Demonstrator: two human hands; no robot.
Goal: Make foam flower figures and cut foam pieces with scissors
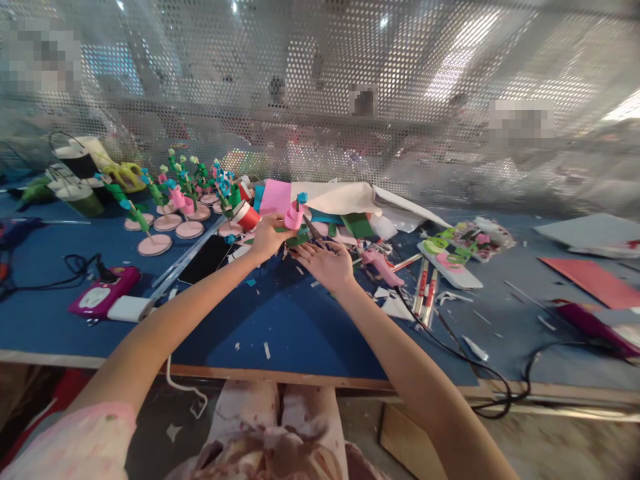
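While the L hand (pixel 271 239) pinches the pink pot (pixel 293 218) above the bench (pixel 225 343), the R hand (pixel 330 267) is palm-up alongside, blade (pixel 313 229) by its fingers, can't tell if gripped; glue gun (pixel 381 267) just R, phone (pixel 204 259) L, flower stands (pixel 155 245) w/ pink bases farther L.

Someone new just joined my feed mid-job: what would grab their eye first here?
Probably the bright pink piece, topped with blue, held by the left hand near the centre. Next, to its left, the cluster of green stems standing on round pink discs. Behind the blue table, a perforated grey screen spans the view.
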